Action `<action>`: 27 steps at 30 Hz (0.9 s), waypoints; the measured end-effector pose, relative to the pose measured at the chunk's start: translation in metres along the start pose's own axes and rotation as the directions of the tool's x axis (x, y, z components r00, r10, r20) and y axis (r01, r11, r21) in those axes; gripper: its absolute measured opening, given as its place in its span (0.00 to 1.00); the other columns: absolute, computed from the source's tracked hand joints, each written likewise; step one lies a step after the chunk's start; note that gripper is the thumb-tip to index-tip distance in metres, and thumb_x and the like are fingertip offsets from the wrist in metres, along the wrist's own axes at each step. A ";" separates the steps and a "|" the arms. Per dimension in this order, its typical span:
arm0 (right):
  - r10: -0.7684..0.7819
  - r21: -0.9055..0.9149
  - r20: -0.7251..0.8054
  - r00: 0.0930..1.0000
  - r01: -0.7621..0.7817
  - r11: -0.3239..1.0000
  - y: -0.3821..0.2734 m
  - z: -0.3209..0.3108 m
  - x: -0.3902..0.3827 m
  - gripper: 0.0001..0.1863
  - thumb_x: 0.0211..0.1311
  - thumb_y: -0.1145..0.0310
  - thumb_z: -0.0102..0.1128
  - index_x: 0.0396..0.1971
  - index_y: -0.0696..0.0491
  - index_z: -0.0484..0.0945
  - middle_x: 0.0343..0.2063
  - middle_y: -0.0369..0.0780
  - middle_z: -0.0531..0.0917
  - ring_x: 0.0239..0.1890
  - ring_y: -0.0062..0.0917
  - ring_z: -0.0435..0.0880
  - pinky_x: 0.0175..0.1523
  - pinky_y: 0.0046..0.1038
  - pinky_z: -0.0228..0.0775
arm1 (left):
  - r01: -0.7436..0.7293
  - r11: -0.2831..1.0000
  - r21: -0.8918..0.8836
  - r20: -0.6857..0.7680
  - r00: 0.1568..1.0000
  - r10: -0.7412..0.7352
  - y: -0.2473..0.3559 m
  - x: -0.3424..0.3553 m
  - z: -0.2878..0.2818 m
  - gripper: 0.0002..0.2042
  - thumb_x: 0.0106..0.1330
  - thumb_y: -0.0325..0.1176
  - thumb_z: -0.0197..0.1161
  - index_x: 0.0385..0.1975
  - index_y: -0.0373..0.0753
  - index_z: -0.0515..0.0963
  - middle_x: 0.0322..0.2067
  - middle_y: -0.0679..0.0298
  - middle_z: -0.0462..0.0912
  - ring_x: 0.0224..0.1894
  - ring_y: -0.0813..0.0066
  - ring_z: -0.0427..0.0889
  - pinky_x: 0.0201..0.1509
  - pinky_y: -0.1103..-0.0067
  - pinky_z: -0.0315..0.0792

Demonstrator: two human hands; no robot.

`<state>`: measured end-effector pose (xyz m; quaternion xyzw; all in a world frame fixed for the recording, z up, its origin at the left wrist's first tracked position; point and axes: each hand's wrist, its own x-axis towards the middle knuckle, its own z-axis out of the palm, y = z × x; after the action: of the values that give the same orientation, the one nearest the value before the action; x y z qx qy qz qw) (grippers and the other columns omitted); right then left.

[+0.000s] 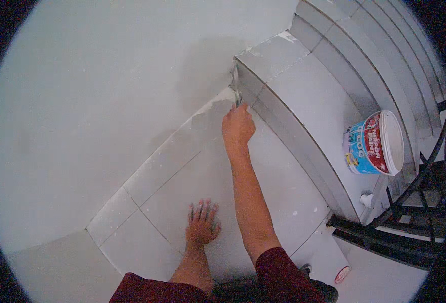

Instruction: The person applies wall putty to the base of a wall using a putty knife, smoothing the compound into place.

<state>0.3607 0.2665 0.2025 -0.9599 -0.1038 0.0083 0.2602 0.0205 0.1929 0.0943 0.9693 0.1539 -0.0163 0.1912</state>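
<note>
My right hand (238,124) reaches forward, its fingers closed around a slim grey hand tool (238,97). The tool's tip is at the corner where the lowest step's riser (283,118) meets the wall; my fist hides most of it, and its exact kind cannot be made out. White smears (226,96) mark the tile edge beside it. My left hand (203,223) is open, palm down on the tiled floor (167,202), with fingers spread and grey stains on them. Nothing is in it.
A blue, red and white paint bucket (367,144) stands on the tiled step at the right. Curved stairs (364,55) rise to the upper right beside a black metal railing (379,235). The pale wall (97,101) fills the left. A small red-and-white round object (342,274) lies at the lower right.
</note>
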 end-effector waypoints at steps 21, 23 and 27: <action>-0.048 -0.020 -0.017 0.999 0.047 0.999 0.000 0.026 0.012 0.24 0.67 0.64 0.59 0.56 0.64 0.71 0.31 0.51 0.88 0.33 0.45 0.90 0.39 0.45 0.83 | 0.025 1.000 0.003 0.056 0.998 -0.025 0.000 -0.001 0.002 0.37 0.65 0.53 0.61 0.74 0.47 0.64 0.76 0.53 0.58 0.78 0.46 0.55 0.79 0.42 0.41; -0.047 -0.014 -0.023 0.999 0.046 0.999 0.002 0.018 0.006 0.24 0.66 0.64 0.59 0.56 0.64 0.71 0.31 0.51 0.88 0.33 0.45 0.90 0.39 0.45 0.83 | 0.004 1.000 0.026 0.042 0.999 -0.005 -0.002 -0.001 0.004 0.37 0.65 0.52 0.62 0.74 0.47 0.64 0.76 0.53 0.57 0.77 0.46 0.56 0.79 0.42 0.42; -0.077 -0.015 -0.026 0.997 0.076 0.997 0.001 0.010 0.013 0.23 0.68 0.64 0.58 0.55 0.64 0.72 0.31 0.52 0.87 0.34 0.46 0.90 0.39 0.47 0.83 | -0.001 1.000 0.022 0.032 1.000 0.000 0.000 0.000 0.003 0.37 0.65 0.51 0.62 0.74 0.47 0.64 0.76 0.53 0.58 0.77 0.45 0.56 0.79 0.41 0.43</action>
<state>0.3732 0.2737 0.1936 -0.9570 -0.1371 -0.0153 0.2552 0.0207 0.1912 0.0913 0.9710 0.1505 -0.0333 0.1828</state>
